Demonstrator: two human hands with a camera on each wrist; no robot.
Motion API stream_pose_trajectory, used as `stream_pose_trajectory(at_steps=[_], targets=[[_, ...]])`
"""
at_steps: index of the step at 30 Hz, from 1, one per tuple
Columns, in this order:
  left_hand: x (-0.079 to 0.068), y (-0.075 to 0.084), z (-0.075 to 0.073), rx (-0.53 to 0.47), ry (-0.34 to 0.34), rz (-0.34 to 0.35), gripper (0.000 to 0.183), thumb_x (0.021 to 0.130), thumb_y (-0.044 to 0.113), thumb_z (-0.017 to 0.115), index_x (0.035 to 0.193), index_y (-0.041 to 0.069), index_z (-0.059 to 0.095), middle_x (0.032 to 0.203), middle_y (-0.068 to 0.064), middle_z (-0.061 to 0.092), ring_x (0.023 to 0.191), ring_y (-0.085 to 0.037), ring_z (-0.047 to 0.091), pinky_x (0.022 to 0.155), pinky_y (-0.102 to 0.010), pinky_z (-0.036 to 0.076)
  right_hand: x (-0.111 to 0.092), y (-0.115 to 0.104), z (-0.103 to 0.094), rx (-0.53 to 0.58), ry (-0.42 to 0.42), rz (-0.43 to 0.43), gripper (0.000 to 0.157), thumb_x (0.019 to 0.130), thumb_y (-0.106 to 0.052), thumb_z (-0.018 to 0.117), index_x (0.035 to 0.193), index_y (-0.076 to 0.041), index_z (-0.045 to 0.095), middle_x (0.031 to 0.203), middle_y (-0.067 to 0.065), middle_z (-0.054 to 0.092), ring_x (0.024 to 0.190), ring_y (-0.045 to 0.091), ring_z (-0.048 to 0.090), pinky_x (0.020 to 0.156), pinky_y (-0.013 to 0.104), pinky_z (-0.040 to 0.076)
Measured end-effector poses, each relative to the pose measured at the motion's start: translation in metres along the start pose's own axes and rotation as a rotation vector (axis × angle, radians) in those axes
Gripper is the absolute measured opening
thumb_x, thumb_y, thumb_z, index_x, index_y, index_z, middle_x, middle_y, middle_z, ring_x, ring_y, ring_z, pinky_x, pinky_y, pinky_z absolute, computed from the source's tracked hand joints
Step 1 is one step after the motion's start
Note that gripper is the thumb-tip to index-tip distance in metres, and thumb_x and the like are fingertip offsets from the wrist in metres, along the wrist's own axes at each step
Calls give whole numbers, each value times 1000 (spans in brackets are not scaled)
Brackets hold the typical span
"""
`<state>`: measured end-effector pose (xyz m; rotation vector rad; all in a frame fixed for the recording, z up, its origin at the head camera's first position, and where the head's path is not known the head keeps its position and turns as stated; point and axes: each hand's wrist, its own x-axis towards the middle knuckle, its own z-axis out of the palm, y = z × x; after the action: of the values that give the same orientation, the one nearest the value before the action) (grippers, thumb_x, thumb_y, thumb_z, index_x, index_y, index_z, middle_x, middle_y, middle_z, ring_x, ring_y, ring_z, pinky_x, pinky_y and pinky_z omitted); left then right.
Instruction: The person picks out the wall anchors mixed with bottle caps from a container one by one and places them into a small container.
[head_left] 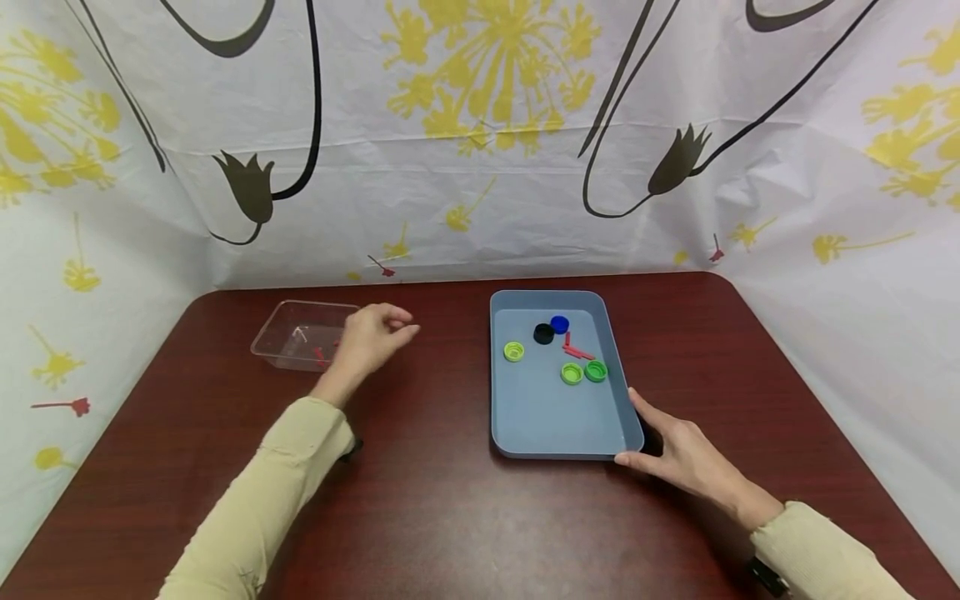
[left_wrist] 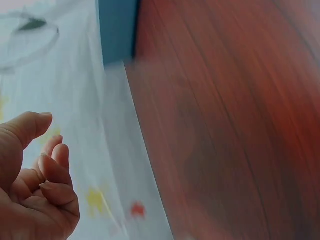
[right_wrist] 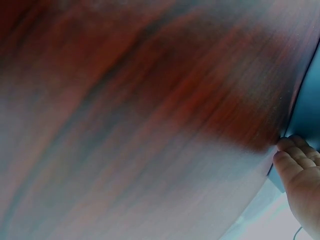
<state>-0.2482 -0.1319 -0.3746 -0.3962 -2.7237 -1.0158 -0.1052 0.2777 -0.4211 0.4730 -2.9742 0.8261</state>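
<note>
A blue-grey tray (head_left: 551, 421) lies on the table, holding several bottle caps and a few thin red pieces (head_left: 576, 352). My right hand (head_left: 686, 458) holds the tray's near right corner, thumb at the front edge and fingers along the right side. In the right wrist view, fingertips (right_wrist: 290, 160) touch the tray's edge. My left hand (head_left: 371, 337) hovers beside a clear plastic container (head_left: 288, 360), partly covering its right end. Its fingers (left_wrist: 55, 172) are loosely bent, the thumb stands apart, and nothing shows between them. Small red pieces (head_left: 321, 357) lie in the container.
In the tray sit a black cap (head_left: 543, 334), a blue cap (head_left: 559, 325), yellow-green caps (head_left: 513, 352) and a green cap (head_left: 596, 371). Brown wood-grain tabletop (head_left: 442, 400) separates container and tray. A patterned white cloth (head_left: 450, 217) hangs behind and at both sides.
</note>
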Motion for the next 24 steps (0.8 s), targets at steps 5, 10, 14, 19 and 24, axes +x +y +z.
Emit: stream_pose_trajectory(at_steps=[5,10,14,19,24], targets=[[6,44,37,-103,-83,11,21,81,23,72,95,7,72,88,-6,70,80,-18,64,75,-31,50,-1,1,0,-4,5,-1,94,76,-42,76,144,3,30,139,25,44,115,32,55,79,40,52],[13,89,71,-166,-178,3,22,83,23,71,99,8,71,92,-5,69,84,-15,64,72,-25,50,-2,2,0,16,-4,8,94,76,-42,75,145,3,29,141,25,42,93,19,60,69,28,51],[17,117,95,-198,-224,-48,22,85,26,69,100,9,70,95,-4,70,87,-14,64,69,-23,50,-1,2,0,31,-1,5,94,76,-41,75,145,2,28,141,25,41,84,15,58,65,23,49],[22,133,124,-220,-238,-142,21,87,26,68,99,10,70,95,-3,69,84,-12,61,65,-20,47,-1,2,2,18,16,-14,93,76,-41,76,144,3,30,140,24,44,111,29,57,75,32,53],[23,140,141,-166,-225,-186,22,87,27,68,99,9,71,96,-2,69,85,-12,60,64,-19,45,-1,3,4,6,33,-33,92,76,-39,77,144,4,31,138,25,45,111,31,58,76,35,53]])
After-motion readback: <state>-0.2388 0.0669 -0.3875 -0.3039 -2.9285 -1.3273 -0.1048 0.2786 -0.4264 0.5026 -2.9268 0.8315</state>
